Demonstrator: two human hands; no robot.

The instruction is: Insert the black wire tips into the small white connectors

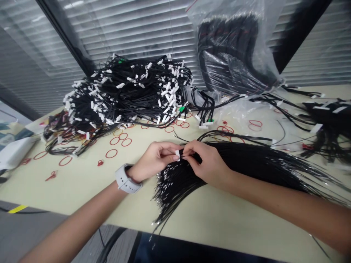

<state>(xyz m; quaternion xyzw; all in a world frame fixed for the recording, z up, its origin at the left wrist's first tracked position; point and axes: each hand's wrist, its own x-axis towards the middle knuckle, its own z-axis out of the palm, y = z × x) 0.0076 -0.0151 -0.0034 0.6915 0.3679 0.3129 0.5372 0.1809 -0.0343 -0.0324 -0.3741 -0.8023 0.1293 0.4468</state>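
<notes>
Left fingers (171, 159): pinching small white plastic connector (177, 155).
Right fingers (193, 163): pinching thin black wire (184, 157) just beside it.
Silver-tipped black wire bundle (178, 182): beneath both; snagging strands could tug the connector askew.

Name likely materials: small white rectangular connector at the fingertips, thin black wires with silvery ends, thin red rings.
Small white rectangular connector: probably plastic; opaque, evenly coloured. Finish too small to judge.
Thin black wires with silvery ends: likely rubber or plastic sheathing, smooth flexible curves; ends probably metal, bright glints.
Thin red rings: probably matte rubber; slender loops, some twisted. Soft plastic possible.
</notes>
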